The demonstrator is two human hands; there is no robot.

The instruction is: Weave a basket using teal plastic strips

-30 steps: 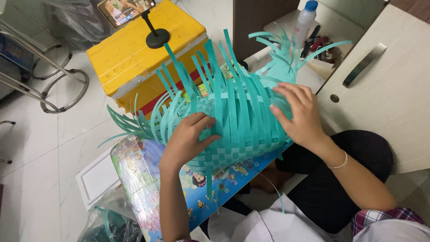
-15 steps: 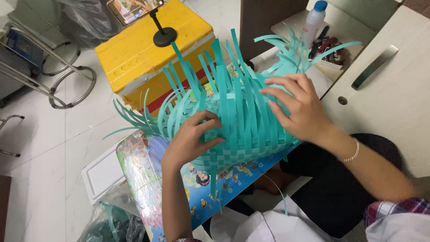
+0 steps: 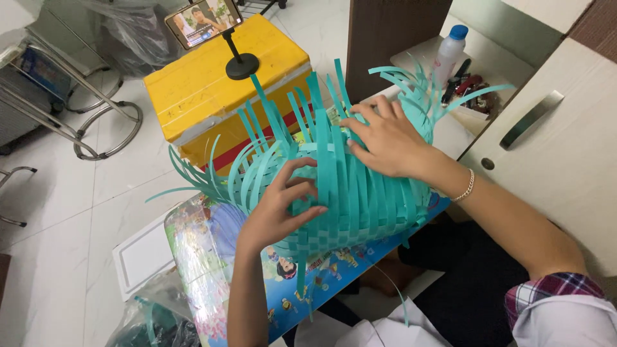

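On woven teal basket (image 3: 360,199) — left hand (image 3: 279,209) fingers seemingly pinching strip; right hand (image 3: 385,138) fingers spread.

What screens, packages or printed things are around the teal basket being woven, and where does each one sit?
Phone: on a black stand atop the box, screen lit.
Yellow box: behind the basket, rectangular, red stripe.
Bottle: upper right, white, blue cap.
Cartoon-printed board: under the basket, colourful.

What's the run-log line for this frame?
left hand: grips basket strips | right hand: presses basket top | teal woven basket: on colourful table
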